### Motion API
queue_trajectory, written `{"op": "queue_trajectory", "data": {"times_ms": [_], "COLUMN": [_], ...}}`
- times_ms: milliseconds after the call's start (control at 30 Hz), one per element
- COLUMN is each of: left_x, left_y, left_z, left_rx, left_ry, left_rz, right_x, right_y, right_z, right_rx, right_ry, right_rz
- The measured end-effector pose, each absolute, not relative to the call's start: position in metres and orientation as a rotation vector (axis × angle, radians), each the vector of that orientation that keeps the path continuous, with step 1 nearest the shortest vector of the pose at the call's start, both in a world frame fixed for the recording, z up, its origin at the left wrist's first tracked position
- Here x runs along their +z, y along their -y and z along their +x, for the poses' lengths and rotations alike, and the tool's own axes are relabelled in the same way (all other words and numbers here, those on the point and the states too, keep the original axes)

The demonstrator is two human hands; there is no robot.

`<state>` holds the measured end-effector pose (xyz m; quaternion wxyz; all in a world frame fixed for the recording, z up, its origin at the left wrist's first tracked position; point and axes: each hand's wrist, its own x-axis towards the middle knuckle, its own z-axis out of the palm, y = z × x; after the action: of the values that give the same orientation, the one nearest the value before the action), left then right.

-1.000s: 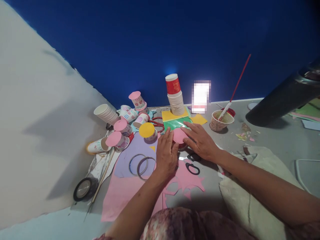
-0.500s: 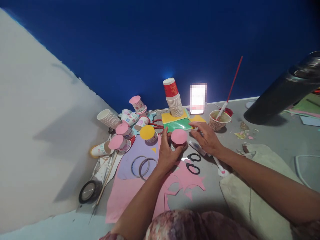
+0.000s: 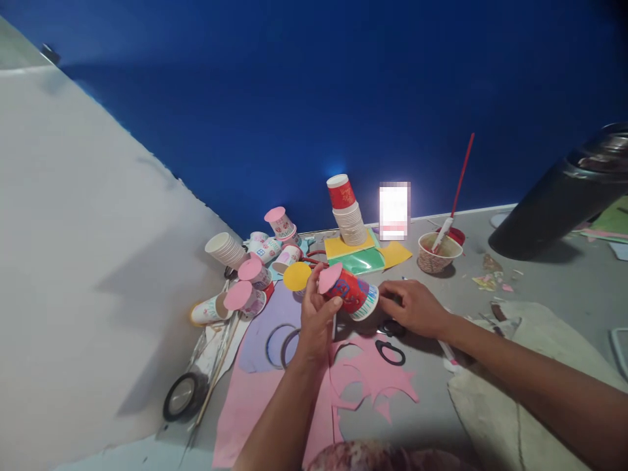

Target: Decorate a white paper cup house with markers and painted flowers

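My left hand (image 3: 314, 320) holds a red paper cup (image 3: 354, 294) lifted off the floor and tipped on its side, a pink paper disc (image 3: 329, 277) stuck on its bottom facing left. My right hand (image 3: 411, 306) rests low on the floor just right of the cup, fingers curled over the black scissors (image 3: 391, 341); whether it grips them I cannot tell. Cut pink paper (image 3: 370, 373) lies under both hands.
Cups capped with pink and yellow discs (image 3: 255, 278) lie at the left beside a stack of white cups (image 3: 224, 249). Another cup stack (image 3: 349, 216) stands on yellow and green sheets. A cup with a brush (image 3: 435, 252), tape rolls (image 3: 182, 396), a lit phone (image 3: 394, 210) and a cushion (image 3: 510, 379) surround me.
My left hand has lifted the pink-capped red cup off the floor and tipped it sideways. My right hand has drawn back from the coloured sheets down onto the scissors.
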<state>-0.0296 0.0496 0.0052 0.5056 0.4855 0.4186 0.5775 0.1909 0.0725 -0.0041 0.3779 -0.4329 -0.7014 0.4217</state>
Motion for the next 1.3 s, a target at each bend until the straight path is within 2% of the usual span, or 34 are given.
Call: {"op": "queue_trajectory", "data": {"times_ms": [67, 200, 267, 433, 600, 733, 1300], "left_x": [0.005, 0.006, 0.006, 0.004, 0.003, 0.003, 0.002], "left_y": [-0.048, -0.046, -0.045, -0.043, -0.045, -0.048, -0.048], "left_z": [-0.028, -0.025, -0.024, -0.026, -0.032, -0.035, -0.036], "left_rx": [1.418, 1.439, 1.412, 1.321, 1.53, 1.558, 1.536], "left_ry": [-1.0, -0.973, -0.965, -1.01, -1.07, -1.135, -1.208], "left_rz": [1.192, 1.162, 1.15, 1.284, 1.244, 1.171, 1.158], "right_x": [-0.001, 0.003, 0.003, 0.006, 0.013, 0.015, 0.012], "right_y": [-0.071, -0.067, -0.063, -0.054, -0.052, -0.05, -0.05], "right_z": [0.189, 0.184, 0.18, 0.171, 0.171, 0.17, 0.167], "right_rx": [1.217, 1.824, 2.018, 1.949, 1.885, 1.832, 1.864], "right_ry": [1.76, 1.369, 1.138, 1.049, 1.145, 1.302, 1.299], "right_rz": [-1.074, -0.855, -0.766, -0.868, -0.983, -1.051, -1.032]}}
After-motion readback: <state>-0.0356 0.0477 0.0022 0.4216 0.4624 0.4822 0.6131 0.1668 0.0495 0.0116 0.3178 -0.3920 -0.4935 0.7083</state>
